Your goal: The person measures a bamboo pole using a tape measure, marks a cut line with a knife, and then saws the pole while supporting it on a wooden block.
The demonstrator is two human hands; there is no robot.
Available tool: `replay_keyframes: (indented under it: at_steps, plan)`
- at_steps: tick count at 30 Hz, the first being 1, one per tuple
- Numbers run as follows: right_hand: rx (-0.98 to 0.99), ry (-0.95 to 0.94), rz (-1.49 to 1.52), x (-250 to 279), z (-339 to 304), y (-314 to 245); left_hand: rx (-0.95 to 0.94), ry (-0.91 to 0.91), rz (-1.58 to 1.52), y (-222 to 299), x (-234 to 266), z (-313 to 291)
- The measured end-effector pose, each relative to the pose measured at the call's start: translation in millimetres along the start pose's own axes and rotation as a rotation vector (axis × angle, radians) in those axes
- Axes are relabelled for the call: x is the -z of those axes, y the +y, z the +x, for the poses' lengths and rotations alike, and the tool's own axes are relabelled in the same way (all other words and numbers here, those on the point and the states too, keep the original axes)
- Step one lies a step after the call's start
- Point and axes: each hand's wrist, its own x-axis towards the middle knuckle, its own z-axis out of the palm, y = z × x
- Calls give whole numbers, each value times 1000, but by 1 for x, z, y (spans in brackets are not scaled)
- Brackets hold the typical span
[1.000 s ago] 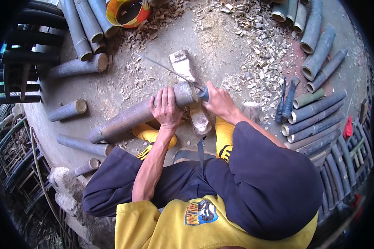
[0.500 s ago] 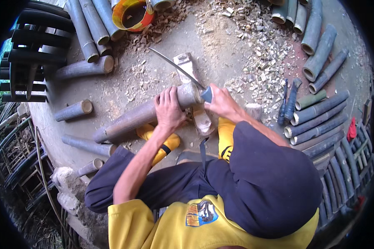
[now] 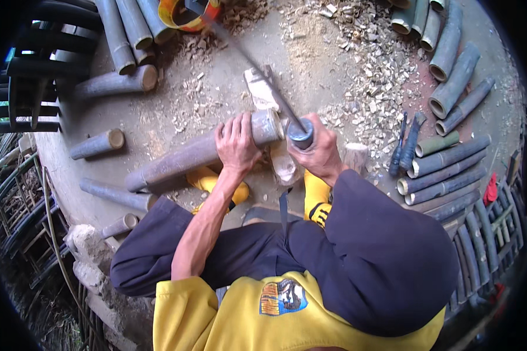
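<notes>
A thick bamboo pole (image 3: 184, 159) lies aslant in front of me, its cut end resting over a pale wooden block (image 3: 261, 90). My left hand (image 3: 238, 143) is wrapped over the pole near that end. In my right hand (image 3: 321, 149) is a machete (image 3: 282, 104), gripped by its blue handle. Its long blade points up and away to the left, partly blurred. The blade's lower part passes close to the pole's cut end; I cannot tell whether it touches.
Wood chips (image 3: 372, 88) are strewn across the floor ahead. An orange bucket (image 3: 168, 17) stands at the far left. Cut bamboo pieces (image 3: 448, 169) line the right, and others (image 3: 99, 144) lie on the left. My yellow-covered feet flank the block; dark bamboo frames (image 3: 58, 67) stand at the far left.
The machete has turned in my right hand, its blade now reaching farther away, toward the bucket. My left hand keeps its hold on the pole. The whole view has shifted slightly.
</notes>
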Motion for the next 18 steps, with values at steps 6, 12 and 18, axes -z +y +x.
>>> replay_keyframes:
  at_steps: [6,12,18]
  plan:
    - [-338,-376,-291,-2,-6,72,11,-21,12,4,-1,-3]
    - [4,-50,9,-5,-9,24,-11,40,61,3,-7,-4]
    - [-379,-357,-288,-11,-7,60,-3,69,31,4,-7,-6]
